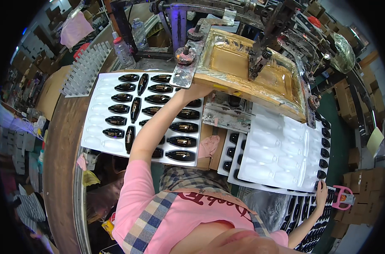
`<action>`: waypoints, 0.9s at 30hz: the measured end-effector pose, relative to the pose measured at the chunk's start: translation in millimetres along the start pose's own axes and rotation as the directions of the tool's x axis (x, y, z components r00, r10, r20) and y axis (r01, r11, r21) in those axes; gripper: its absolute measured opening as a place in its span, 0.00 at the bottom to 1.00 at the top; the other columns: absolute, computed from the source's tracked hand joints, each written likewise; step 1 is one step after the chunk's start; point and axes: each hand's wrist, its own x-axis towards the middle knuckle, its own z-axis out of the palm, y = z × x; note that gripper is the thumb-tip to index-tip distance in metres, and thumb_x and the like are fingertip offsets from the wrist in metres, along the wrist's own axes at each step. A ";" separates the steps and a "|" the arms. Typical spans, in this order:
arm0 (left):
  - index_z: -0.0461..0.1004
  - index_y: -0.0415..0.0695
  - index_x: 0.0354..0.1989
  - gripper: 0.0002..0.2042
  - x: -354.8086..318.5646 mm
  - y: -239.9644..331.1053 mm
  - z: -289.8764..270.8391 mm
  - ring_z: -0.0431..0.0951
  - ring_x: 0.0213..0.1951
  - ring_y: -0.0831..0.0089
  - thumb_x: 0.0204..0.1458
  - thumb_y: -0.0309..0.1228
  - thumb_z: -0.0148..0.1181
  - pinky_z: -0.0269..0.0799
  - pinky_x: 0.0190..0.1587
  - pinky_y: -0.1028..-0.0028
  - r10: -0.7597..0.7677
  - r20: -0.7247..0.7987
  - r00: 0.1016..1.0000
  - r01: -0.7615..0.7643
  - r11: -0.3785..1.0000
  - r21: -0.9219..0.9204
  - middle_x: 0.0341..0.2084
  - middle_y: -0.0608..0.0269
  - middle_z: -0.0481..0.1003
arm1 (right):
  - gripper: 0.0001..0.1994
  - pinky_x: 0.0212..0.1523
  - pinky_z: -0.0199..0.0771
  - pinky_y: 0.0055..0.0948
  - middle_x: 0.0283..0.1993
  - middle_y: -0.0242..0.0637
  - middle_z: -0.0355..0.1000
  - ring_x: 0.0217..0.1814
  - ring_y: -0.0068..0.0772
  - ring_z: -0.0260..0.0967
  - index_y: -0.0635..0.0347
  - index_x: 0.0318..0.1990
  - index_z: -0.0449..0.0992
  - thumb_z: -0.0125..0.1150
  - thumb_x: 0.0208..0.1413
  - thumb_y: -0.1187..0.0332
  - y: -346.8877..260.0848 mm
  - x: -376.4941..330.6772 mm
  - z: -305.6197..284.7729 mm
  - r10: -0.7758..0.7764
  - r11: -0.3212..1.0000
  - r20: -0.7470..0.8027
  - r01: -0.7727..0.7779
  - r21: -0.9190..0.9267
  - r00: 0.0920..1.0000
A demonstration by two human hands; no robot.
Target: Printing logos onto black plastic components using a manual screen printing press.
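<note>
Bottle (316, 185) at the lower right corner of the right tray (277, 146): my right hand (323, 194) has its fingertips at it, but whether they pinch it I can't tell. Well apart from that hand, my left hand (198, 90) reaches under the near edge of the frame (252, 96), fingers hidden, so I can't tell its grip either. A tug on that corner could shift the tray on the skewed lower trays (234, 178). My left forearm (160, 116) crosses the left tray (98, 86); dipping, it could knock the printed bottles (182, 141)
</note>
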 end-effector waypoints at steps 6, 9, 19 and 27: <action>0.69 0.38 0.39 0.11 25.7 -3.7 -2.8 0.69 0.38 0.74 0.49 0.30 0.53 0.64 0.42 0.75 -0.131 -0.063 0.989 0.125 0.988 -0.086 0.33 0.59 0.71 | 0.16 0.42 0.62 0.21 0.53 0.40 0.60 0.47 0.31 0.62 0.61 0.47 0.66 0.53 0.51 0.67 -110.7 -31.7 -24.0 -0.211 0.936 -0.225 0.263 0.234 0.951; 0.69 0.38 0.39 0.11 34.3 -7.8 -9.3 0.69 0.37 0.76 0.49 0.30 0.52 0.64 0.41 0.77 -0.220 -0.064 0.973 0.203 0.957 -0.208 0.32 0.61 0.71 | 0.19 0.40 0.64 0.20 0.57 0.36 0.58 0.47 0.27 0.62 0.59 0.49 0.64 0.57 0.47 0.71 -176.9 -25.0 -20.7 -0.302 0.798 -0.173 0.348 0.492 0.937; 0.71 0.38 0.36 0.09 26.2 7.2 -51.8 0.69 0.31 0.82 0.51 0.29 0.52 0.64 0.37 0.82 -0.440 -0.076 0.895 0.323 0.755 -0.571 0.29 0.68 0.71 | 0.21 0.44 0.62 0.28 0.41 0.41 0.69 0.42 0.33 0.64 0.65 0.41 0.71 0.61 0.44 0.57 -398.5 3.1 32.4 -0.737 0.399 -0.221 0.675 0.621 0.639; 0.71 0.39 0.34 0.09 -117.9 6.8 -147.2 0.66 0.29 0.87 0.52 0.32 0.51 0.61 0.33 0.86 -0.716 -0.113 0.689 0.552 0.619 -0.558 0.25 0.73 0.69 | 0.28 0.48 0.59 0.34 0.45 0.48 0.65 0.48 0.46 0.60 0.64 0.48 0.64 0.60 0.44 0.52 -441.9 0.1 72.9 -0.833 0.430 -0.072 0.723 0.541 0.549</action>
